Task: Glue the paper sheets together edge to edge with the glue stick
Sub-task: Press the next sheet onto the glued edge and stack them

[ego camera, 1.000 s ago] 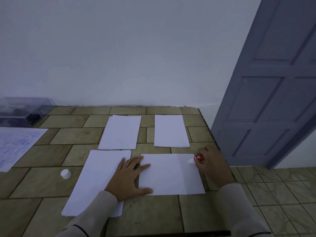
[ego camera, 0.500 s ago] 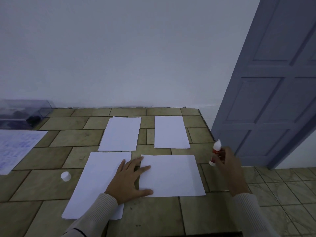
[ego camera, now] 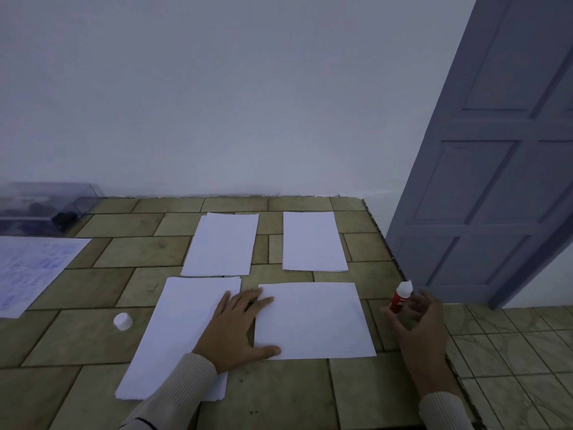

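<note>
From my end, the left hand (ego camera: 235,330) lies flat with fingers spread, pressing the left edge of the near sheet (ego camera: 316,321) and overlapping the stack (ego camera: 173,330) beside it. The right hand (ego camera: 421,324) curls round the glue stick (ego camera: 400,297), held upright with its white tip up, just off the near sheet's right edge by the table (ego camera: 93,336) rim. The cap (ego camera: 122,321) stands left of the stack. Farther back lie a left sheet (ego camera: 221,243) and a right sheet (ego camera: 313,240), apart from each other.
</note>
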